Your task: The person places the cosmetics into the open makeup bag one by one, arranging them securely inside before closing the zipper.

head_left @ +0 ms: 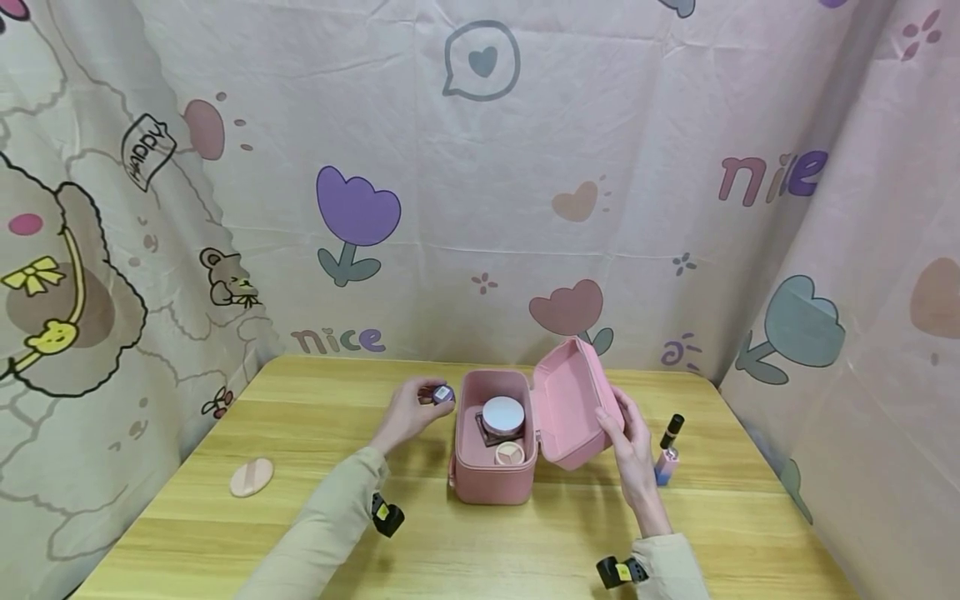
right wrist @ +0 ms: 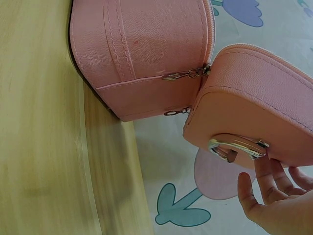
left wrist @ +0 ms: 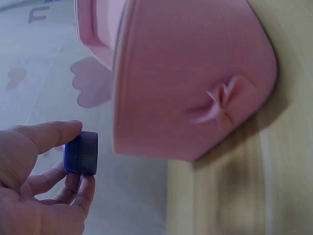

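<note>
While the left hand [head_left: 406, 417] pinches a small dark-blue jar [left wrist: 81, 153] between thumb and fingers, the right hand [head_left: 634, 442] holds the raised lid [head_left: 567, 402] of a pink cosmetic case [head_left: 495, 485]. The jar is off the worktop [head_left: 315, 408], just beside the case's left wall and apart from it, its light label [head_left: 442, 393] showing in the head view. On the right hand, the thumb lies against the lid's near side and several fingers [right wrist: 264, 178] touch its outer face by the carrying handle [right wrist: 237, 144]; the little finger stands away from it. Inside the open case, a white round compact [head_left: 503, 413] rests over a dark square palette [head_left: 482, 432], and a small round container with a three-part top [head_left: 510, 453] lies nearer the front wall. A fabric bow [left wrist: 225, 100] decorates the case's outside, and two zipper pulls [right wrist: 178, 75] hang near the hinge side. Well to the left lies an oval powder puff [head_left: 251, 477]; right of the lid are a black tube [head_left: 672, 431] and a pink-and-blue bottle [head_left: 666, 467].
</note>
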{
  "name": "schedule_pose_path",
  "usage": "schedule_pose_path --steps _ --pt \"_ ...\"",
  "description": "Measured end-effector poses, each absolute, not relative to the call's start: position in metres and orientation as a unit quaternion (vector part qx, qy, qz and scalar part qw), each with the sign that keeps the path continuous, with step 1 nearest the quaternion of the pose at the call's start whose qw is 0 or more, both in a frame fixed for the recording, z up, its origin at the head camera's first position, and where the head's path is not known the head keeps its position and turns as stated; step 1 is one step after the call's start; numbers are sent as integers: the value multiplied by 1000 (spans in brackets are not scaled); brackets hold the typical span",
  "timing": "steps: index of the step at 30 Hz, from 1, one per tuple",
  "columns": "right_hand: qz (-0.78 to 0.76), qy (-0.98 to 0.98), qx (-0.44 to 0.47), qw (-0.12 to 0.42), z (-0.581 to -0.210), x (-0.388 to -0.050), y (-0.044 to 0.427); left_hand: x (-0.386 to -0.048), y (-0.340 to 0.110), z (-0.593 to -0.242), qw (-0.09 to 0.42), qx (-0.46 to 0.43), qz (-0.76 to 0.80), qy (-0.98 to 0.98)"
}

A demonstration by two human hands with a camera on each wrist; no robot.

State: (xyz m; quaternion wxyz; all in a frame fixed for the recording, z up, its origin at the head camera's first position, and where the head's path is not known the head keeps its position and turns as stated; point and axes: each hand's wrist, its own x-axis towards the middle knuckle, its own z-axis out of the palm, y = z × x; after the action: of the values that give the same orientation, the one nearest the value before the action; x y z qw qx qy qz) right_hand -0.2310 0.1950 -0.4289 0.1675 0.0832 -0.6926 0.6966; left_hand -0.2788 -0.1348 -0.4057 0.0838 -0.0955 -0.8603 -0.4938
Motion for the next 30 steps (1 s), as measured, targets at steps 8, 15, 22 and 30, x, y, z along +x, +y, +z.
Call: schedule_pose_path --steps 8,15,22,30 --pt "698 -692 83 165 -429 -231 195 -276 -113 -397 96 -121 -495 -855" --pt "699 -691 82 165 -429 -231 195 -276 -94 -394 66 -140 -487 -860" --pt "701 -689 81 163 -428 -231 195 -278 -77 -396 46 -179 -477 -859" --pt "702 -689 81 163 -428 -231 195 -281 -63 -400 21 -199 -444 -873"
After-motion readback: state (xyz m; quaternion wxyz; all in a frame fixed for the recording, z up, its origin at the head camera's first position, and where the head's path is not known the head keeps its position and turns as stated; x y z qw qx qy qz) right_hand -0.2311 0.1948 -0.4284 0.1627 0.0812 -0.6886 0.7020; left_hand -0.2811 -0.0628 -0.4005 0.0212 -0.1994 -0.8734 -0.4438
